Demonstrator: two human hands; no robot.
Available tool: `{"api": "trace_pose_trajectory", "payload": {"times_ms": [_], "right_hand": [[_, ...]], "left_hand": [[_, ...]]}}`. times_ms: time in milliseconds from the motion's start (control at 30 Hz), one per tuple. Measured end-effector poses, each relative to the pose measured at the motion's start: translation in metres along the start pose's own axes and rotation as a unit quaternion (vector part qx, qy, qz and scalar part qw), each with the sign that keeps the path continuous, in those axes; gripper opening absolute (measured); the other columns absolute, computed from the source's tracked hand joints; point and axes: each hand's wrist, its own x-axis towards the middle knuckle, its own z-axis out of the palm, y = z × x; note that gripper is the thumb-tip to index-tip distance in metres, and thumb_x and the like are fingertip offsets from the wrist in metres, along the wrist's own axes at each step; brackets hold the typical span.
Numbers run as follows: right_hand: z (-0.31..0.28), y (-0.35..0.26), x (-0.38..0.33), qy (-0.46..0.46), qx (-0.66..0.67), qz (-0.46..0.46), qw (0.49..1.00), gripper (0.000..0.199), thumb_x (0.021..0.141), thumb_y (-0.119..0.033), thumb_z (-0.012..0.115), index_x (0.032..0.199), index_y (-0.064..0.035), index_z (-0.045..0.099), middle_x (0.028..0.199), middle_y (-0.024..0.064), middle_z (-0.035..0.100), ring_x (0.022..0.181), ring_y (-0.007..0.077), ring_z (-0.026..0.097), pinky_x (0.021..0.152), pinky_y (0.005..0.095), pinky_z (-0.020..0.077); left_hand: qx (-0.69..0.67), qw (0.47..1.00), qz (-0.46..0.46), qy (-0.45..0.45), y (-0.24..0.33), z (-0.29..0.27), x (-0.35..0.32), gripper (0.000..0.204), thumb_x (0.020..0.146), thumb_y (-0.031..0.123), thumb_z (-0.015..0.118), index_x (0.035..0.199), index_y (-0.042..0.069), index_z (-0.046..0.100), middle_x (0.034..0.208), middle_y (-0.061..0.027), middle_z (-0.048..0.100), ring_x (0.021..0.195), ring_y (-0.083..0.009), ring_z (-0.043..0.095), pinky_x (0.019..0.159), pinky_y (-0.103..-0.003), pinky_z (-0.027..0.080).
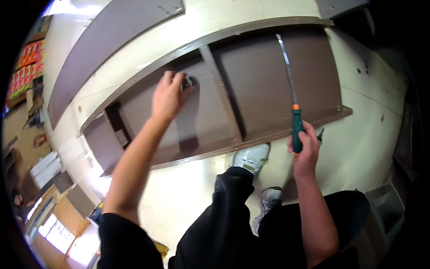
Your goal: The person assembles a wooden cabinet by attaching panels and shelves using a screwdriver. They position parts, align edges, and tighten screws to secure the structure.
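Note:
My right hand [306,148] is wrapped round the dark green and orange handle of a long screwdriver [287,67]. Its metal blade points away from me, over the right compartment of a brown wooden cabinet frame [275,85] lying flat on the floor. Over the cabinet's middle compartment is my left hand [169,96], its fingers curled and closed. A small dark, partly shiny piece [187,82] shows at those fingertips, too blurred and covered to name. Upright dividers [219,89] split the cabinet into sections.
A long grey-brown panel [103,49] lies beyond the cabinet on the pale floor [188,193]. My shoes [251,158] are by its near edge. Stacked colourful packages [27,67] and boxes stand at the far left. A grey bin [386,206] sits at the right.

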Motion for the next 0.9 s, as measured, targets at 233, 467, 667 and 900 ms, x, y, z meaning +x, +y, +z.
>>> {"api": "trace_pose_trajectory", "payload": {"times_ms": [233, 467, 667, 900], "right_hand": [[0.005, 0.011, 0.002, 0.008, -0.007, 0.022, 1.0, 0.038, 0.095, -0.023, 0.043, 0.123, 0.0015, 0.053, 0.085, 0.0061, 0.057, 0.071, 0.0115, 0.054, 0.059, 0.0254, 0.0419], [0.001, 0.023, 0.005, 0.019, 0.013, 0.036, 0.999, 0.038, 0.097, -0.024, 0.044, 0.126, -0.0006, 0.051, 0.093, 0.0065, 0.057, 0.071, 0.0117, 0.057, 0.054, 0.0254, 0.0434], [0.008, -0.003, 0.034, 0.108, 0.044, 0.015, 0.993, 0.032, 0.098, -0.028, 0.049, 0.118, -0.0036, 0.054, 0.081, 0.0045, 0.055, 0.055, 0.0112, 0.053, 0.041, 0.0238, 0.0363], [-0.031, -0.036, 0.075, 0.166, -0.001, 0.012, 0.986, 0.035, 0.098, -0.033, 0.055, 0.111, -0.0005, 0.058, 0.071, 0.0024, 0.051, 0.055, 0.0104, 0.053, 0.044, 0.0252, 0.0365]], "left_hand": [[-0.192, 0.972, -0.096, 0.098, 0.003, 0.043, -0.014, 0.018, 0.084, 0.014, 0.072, 0.091, 0.004, 0.059, 0.092, -0.016, 0.058, 0.089, -0.0384, 0.058, 0.076, -0.047, 0.047], [-0.423, 0.86, -0.259, 0.122, 0.051, 0.052, -0.041, 0.014, 0.091, 0.014, 0.062, 0.097, 0.003, 0.055, 0.087, -0.0112, 0.058, 0.082, -0.0238, 0.056, 0.074, -0.035, 0.046], [-0.642, 0.678, -0.355, 0.037, 0.088, 0.015, -0.062, 0.008, 0.094, 0.017, 0.054, 0.1, 0.012, 0.058, 0.072, 0.0034, 0.049, 0.062, -0.0057, 0.043, 0.055, -0.021, 0.032], [-0.578, 0.796, -0.18, 0.018, 0.132, -0.008, 0.02, 0.015, 0.105, 0.018, 0.048, 0.112, 0.007, 0.055, 0.076, 0.0028, 0.05, 0.067, -0.0044, 0.042, 0.058, -0.019, 0.033]]}}
